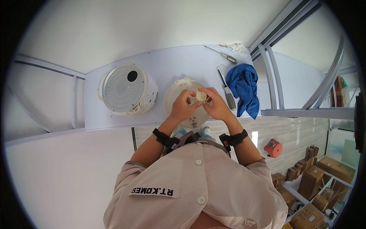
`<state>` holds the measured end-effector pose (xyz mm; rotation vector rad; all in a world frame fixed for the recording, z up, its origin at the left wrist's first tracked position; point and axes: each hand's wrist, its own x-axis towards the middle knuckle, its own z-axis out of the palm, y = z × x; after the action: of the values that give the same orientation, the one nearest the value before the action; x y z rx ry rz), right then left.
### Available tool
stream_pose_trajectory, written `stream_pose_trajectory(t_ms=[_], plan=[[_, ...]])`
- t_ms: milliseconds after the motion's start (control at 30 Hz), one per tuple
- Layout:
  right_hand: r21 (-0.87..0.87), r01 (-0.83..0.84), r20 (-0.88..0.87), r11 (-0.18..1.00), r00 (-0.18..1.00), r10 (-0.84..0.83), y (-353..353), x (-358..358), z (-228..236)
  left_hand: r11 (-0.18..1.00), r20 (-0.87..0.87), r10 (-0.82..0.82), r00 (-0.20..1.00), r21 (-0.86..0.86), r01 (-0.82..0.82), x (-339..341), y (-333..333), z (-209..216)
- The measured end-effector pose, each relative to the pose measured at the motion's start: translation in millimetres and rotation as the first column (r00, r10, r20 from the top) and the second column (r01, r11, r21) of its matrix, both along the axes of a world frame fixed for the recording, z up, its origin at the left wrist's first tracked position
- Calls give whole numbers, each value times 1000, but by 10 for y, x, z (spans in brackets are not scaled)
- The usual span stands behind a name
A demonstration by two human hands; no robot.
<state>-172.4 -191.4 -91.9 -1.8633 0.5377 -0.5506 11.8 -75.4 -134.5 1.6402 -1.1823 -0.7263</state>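
My left hand (183, 105) and my right hand (218, 105) meet over the table, pinching a small round cream plastic cap (201, 95) between them. Fingers of both hands are closed on its sides. Beneath the hands lies a wide round cream plastic cover (172, 94), like the lid of an appliance, with a tab at its far edge and a fitting at its near edge. Part of the cover is hidden by my hands. To the left stands a white round appliance (126, 89), resembling a rice cooker body, with a dark oval spot on top.
Right of the cover lie a grey-handled screwdriver (230, 98) and a crumpled blue cloth (244, 87). Another screwdriver (228, 57) and a white tissue (237, 47) are at the far right. A metal frame (270, 76) borders the table. A red stool (273, 148) and cardboard boxes (310, 181) stand on the floor.
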Motion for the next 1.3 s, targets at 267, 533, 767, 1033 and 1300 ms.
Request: stream_pose_trajectory(t_ms=[267, 533, 767, 1033, 1300], plan=[[195, 86, 37, 977, 995, -95, -25, -16, -213, 994, 47, -19, 999, 112, 14, -38, -8, 192], [385, 85, 56, 919, 992, -116, -130, -121, -388, 973, 104, -67, 992, 226, 42, -52, -30, 302], [393, 42, 19, 919, 998, -53, -105, -143, -235, 981, 195, -77, 978, 192, 39, -84, -30, 280], [-244, -23, -121, 970, 993, -7, 37, -66, -103, 988, 216, -50, 975, 153, 17, -84, -61, 175], [-341, -74, -201, 937, 980, 4, 46, -79, -124, 984, 206, -82, 975, 175, 46, -47, -55, 179]])
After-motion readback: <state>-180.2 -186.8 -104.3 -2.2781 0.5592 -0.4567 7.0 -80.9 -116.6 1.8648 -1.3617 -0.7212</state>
